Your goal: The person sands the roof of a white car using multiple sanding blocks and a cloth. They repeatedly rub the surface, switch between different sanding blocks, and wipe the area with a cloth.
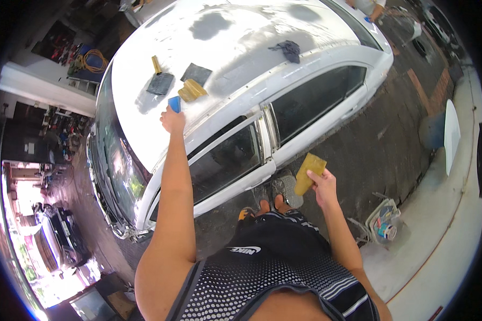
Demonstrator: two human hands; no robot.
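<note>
My left arm reaches over the white car roof [241,43]. My left hand [172,121] is closed on a small blue block [174,104] at the roof's near side. Away from the car, my right hand [325,188] pinches a yellowish sheet that looks like sandpaper [310,174], between thumb and fingers. Just beyond the blue block lies a curled yellow sheet [191,91]. A dark grey sheet [197,73] is beside it, and another dark sheet [159,84] sits farther left, by a yellow handle-like piece [156,64].
A crumpled dark cloth [289,51] rests on the roof, which has grey patches. The near front door [266,170] stands slightly ajar. Behind me on the right is a pale container [384,222] holding cans. Another person's arm [377,12] shows at the far right.
</note>
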